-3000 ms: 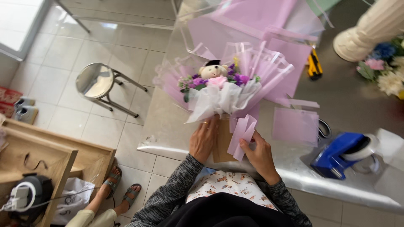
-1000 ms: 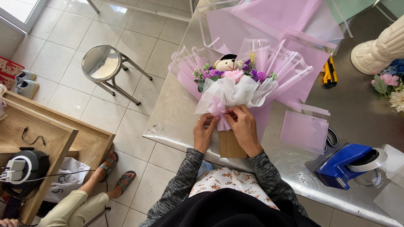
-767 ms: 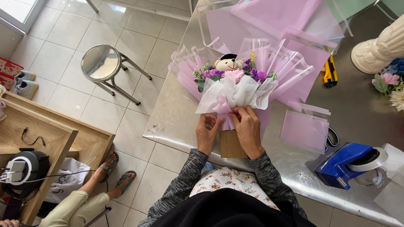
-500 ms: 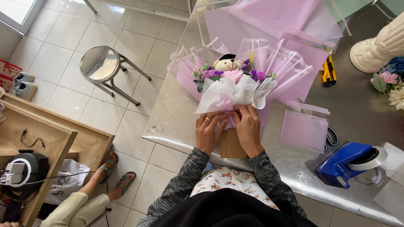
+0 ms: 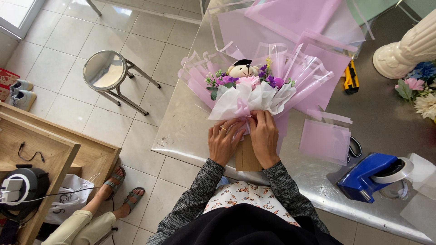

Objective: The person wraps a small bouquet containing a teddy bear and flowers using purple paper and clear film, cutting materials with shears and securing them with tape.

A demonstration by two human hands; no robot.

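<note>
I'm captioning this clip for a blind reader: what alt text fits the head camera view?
Seen from above, a person's left hand and right hand press on a pink wrap at the neck of a bouquet topped by a small teddy bear, lying on a steel table. A blue tape dispenser sits to the right; a round stool stands on the tiled floor.

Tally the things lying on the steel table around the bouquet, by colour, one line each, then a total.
Pink loose wrapping sheet: 1
Blue tape dispenser: 1
Yellow utility knife: 1
White pedestal base: 1
Total: 4
Both the left hand and the right hand grip the bouquet at its waist.
</note>
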